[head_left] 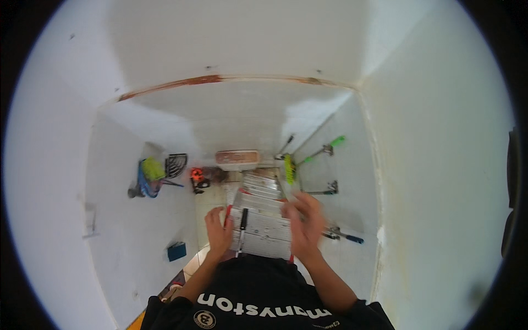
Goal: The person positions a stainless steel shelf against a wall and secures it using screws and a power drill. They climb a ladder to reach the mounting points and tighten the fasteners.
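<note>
In front of my body stands a stepladder with a metal top step (267,237), worn and spotted with white. On that step lies a slim tool with a black handle (244,219) and a thin pale shaft; its exact kind is unclear. My left hand (220,234) is at the step's left edge beside a red end piece, its fingers apart and nothing in them. Whether it touches the edge I cannot tell. Over the step's right side, my right hand (306,224) is raised and smeared by motion, so its grip does not show.
White walls close in on three sides, with a rusty brown strip (203,80) across the far one. Hung tools with green handles (337,141) and a blue handle (355,239) line the right wall. A brown-topped white box (237,159), an orange item (197,175) and a blue bag (148,184) lie beyond.
</note>
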### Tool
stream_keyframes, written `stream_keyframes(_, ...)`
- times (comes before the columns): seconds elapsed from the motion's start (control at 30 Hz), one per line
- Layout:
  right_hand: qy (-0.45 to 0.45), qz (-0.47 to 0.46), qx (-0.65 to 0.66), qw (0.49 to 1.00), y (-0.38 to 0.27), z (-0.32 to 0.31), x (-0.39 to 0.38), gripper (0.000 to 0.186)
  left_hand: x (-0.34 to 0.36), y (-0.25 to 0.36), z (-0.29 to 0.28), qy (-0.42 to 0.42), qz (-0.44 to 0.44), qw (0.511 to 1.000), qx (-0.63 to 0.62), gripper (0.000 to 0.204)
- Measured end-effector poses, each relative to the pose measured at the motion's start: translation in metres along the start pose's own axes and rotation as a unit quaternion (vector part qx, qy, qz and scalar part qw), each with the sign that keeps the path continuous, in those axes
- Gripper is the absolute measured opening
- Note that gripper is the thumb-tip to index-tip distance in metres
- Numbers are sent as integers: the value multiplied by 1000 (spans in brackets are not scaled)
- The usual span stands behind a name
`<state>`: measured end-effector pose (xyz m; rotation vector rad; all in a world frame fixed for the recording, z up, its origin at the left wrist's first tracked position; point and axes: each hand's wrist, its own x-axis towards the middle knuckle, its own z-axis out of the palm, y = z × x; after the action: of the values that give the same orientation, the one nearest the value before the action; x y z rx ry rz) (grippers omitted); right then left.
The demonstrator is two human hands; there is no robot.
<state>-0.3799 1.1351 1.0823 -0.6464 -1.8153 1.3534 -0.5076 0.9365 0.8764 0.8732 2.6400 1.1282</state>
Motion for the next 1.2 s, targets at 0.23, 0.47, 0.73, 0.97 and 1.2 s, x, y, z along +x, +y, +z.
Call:
stream_keyframes(0.23,-36,134,-424,895,232,-31,-88,20,7,3,29,-44,-53,995,-73,48)
stream_keyframes(0.47,12,171,-413,895,227,-25,-91,21,0,12,22,-50,-60,994,-70,48)
stream_keyframes(0.73,-7,164,-398,902,233,-26,-86,24,16,-8,18,-16,8,999,-49,39)
stream_keyframes(0.97,-1,202,-374,905,245,-26,-92,27,87,194,-141,-172,389,879,-217,28)
stream_keyframes(1.2,-10,185,-438,880,249,-34,-90,28,76,319,-235,310,533,739,-271,13)
